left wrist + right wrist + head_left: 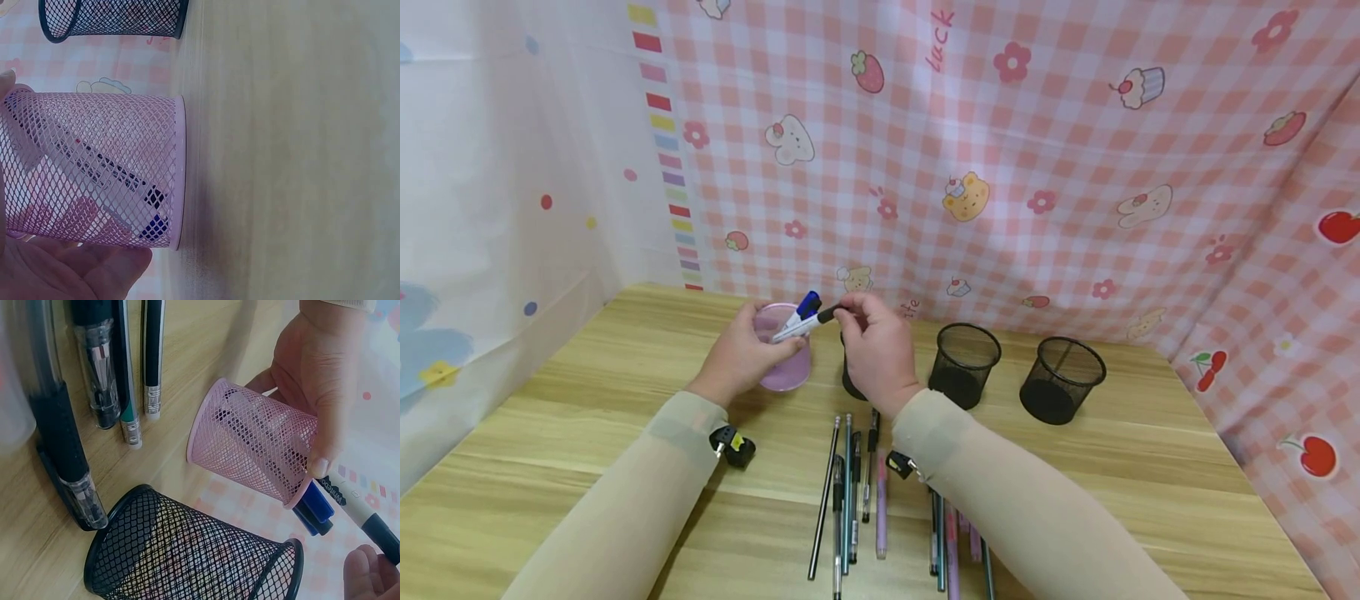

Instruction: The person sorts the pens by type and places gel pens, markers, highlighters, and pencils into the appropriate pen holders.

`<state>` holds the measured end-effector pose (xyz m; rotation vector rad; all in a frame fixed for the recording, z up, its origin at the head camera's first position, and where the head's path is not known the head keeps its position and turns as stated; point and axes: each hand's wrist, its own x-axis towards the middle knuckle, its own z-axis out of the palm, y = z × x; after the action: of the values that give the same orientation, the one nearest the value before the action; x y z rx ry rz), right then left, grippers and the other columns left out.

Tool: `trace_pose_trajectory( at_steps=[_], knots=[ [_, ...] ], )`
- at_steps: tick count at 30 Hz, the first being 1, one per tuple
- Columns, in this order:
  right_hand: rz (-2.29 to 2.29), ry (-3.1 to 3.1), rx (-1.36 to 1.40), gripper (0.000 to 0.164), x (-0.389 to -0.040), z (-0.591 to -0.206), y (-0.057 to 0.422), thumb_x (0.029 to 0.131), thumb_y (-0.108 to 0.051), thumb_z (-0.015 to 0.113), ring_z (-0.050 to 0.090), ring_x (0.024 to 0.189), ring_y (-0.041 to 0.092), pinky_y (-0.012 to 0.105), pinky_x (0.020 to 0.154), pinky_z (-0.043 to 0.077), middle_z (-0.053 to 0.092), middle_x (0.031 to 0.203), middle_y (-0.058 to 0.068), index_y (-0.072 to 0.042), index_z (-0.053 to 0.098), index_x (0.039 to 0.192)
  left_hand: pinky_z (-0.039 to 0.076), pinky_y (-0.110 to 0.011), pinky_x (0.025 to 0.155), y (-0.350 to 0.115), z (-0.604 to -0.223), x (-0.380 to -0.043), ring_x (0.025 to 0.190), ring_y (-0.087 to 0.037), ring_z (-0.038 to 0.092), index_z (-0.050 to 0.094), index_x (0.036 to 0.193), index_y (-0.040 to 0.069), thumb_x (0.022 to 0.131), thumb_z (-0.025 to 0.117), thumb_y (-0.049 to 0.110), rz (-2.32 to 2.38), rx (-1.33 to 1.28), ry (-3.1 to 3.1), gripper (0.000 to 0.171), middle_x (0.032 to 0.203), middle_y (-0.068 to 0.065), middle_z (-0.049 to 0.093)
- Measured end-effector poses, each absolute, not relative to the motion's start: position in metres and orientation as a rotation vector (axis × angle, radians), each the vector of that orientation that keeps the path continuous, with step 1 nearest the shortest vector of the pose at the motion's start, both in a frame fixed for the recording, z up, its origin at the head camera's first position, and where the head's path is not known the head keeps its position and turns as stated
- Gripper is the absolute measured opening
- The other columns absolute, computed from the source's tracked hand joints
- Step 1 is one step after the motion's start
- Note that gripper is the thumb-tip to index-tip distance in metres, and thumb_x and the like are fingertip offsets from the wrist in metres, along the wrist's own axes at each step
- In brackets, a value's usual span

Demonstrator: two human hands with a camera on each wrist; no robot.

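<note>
My left hand (737, 354) grips a pink mesh pen holder (788, 373) at the left of the table, thumb at its rim. Inside it, markers lean; a blue marker cap (315, 503) and a black one stick out over the rim. With thumb and fingertips my right hand (878, 350) pinches the black-capped end of a white whiteboard marker (353, 505). That marker slants down to the holder's mouth, its lower end at the rim beside the left thumb. In the left wrist view, marker bodies show through the pink mesh (125, 119).
A black mesh pen holder (194, 550) stands partly behind my right hand. Two more black holders, one in the middle (964, 371) and one to the right (1060, 383), stand along the back. Pens and pencils (847, 500) lie in front, several partly under the right forearm.
</note>
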<state>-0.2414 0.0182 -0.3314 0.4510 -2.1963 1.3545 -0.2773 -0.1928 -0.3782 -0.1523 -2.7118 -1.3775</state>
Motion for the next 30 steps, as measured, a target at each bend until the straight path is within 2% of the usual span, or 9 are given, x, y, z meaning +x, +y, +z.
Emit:
trace_pose_trajectory(
  at_steps=[5,15,22,30],
  knots=[
    [1.346,-2.238,0.447,0.014,-0.241,-0.331,0.018,0.103,-0.012,0.069,0.07,0.084,0.019,0.028,0.072,0.058,0.08,0.103,0.009,-0.005,0.074,0.113,0.049,-0.062,0.109,-0.193,-0.379,-0.279,0.132,-0.045,0.059,0.034,0.158,0.006,0.087,0.08,0.058,-1.367,-0.15,-2.707,0.1,0.146,-0.027,0.056],
    [1.356,-2.325,0.439,0.016,-0.24,-0.332,0.019,0.104,-0.014,0.067,0.07,0.089,0.017,0.028,0.077,0.06,0.079,0.108,0.007,-0.007,0.074,0.116,0.042,-0.067,0.115,-0.194,-0.376,-0.276,0.141,-0.05,0.05,0.03,0.161,0.005,0.087,0.079,0.057,-1.371,-0.134,-2.736,0.103,0.156,-0.03,0.048],
    [1.354,-2.365,0.446,0.017,-0.239,-0.333,0.022,0.105,-0.016,0.066,0.068,0.089,0.016,0.029,0.077,0.059,0.079,0.109,0.005,-0.009,0.074,0.118,0.042,-0.067,0.115,-0.193,-0.377,-0.276,0.14,-0.049,0.051,0.027,0.163,0.005,0.087,0.079,0.06,-1.383,-0.138,-2.738,0.107,0.158,-0.03,0.045],
    [1.404,-2.427,0.45,0.021,-0.235,-0.331,0.032,0.106,-0.02,0.064,0.069,0.095,0.014,0.029,0.083,0.061,0.077,0.113,0.003,-0.011,0.073,0.123,0.041,-0.067,0.116,-0.193,-0.378,-0.276,0.14,-0.049,0.052,0.026,0.164,0.005,0.087,0.078,0.06,-1.386,-0.143,-2.734,0.107,0.158,-0.029,0.045]
  ],
)
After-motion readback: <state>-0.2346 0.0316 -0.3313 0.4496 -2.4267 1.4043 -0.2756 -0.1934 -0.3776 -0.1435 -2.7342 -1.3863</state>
